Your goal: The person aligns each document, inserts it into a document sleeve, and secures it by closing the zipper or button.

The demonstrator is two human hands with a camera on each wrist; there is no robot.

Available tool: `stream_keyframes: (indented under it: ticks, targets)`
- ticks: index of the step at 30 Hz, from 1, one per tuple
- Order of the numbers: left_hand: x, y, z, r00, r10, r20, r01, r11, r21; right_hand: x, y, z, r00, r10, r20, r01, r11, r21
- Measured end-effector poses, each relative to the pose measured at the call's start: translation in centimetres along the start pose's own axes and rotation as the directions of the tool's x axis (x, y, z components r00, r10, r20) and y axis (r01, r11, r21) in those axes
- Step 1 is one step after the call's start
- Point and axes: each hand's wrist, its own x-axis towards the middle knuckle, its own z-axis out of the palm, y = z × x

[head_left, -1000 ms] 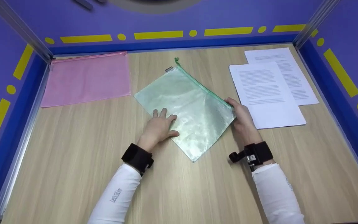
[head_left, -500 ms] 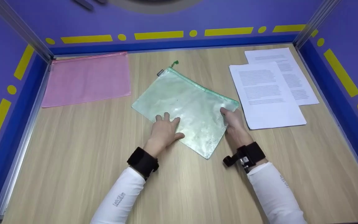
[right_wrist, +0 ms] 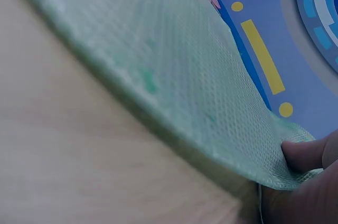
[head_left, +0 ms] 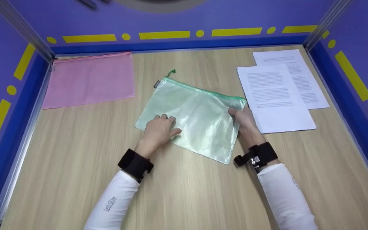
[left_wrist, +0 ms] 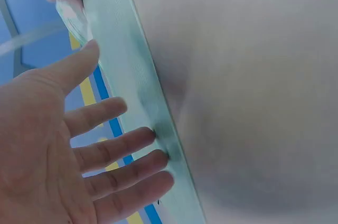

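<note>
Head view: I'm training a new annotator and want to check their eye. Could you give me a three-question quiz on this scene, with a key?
1. True or false: the right hand grips the green pouch near one end of its zipper.
2. Choose one. In the head view, the pink pouch lies: A, left of the green pouch; B, right of it; C, underneath it.
3. Fill in: the printed sheets lie nearer to the person's ____ hand.

Key: 1, true; 2, A; 3, right.
</note>
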Motion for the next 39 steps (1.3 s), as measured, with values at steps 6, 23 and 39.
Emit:
stream_keyframes:
  ticks: [6,23,39]
  targets:
    - [0.9,-3.2,-1.2,0.993,-0.12,-0.009,0.118,0.985,-0.128,0.0,-0.3,-0.3,0.998,-0.023,0.055,0.025,0.999,-0.045]
    - [3.5,-7.3,-1.6,0.92,-0.39,-0.036,0.374,0.902,-0.216,-0.5,-0.8,0.0,0.969,-0.099,0.225,0.135,0.979,-0.15]
    - [4.0,-7.2,-1.6,0.902,-0.418,0.107,0.404,0.731,-0.551,-0.4,-1.0,-0.9,0.973,-0.096,0.208,0.135,0.973,-0.185]
